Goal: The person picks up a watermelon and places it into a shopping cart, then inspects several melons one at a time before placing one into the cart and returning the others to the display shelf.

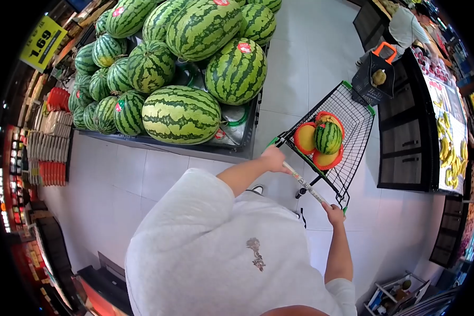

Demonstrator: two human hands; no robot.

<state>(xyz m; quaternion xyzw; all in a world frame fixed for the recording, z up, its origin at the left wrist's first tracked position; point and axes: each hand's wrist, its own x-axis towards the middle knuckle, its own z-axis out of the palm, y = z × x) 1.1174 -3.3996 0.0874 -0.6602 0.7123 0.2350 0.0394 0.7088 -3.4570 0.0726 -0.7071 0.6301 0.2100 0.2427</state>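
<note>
My left hand is closed around the left end of the shopping cart handle. Near the handle's right end, my right hand also grips it. In the wire shopping cart lies a small striped watermelon, on top of several yellow round fruits wrapped in red foam netting. They sit toward the handle end of the cart.
A black display stand piled with watermelons stands ahead on the left. A dark basket with an orange handle is by the cart's front. Bananas lie on a right-hand counter, where a person bends over. A yellow price sign hangs upper left.
</note>
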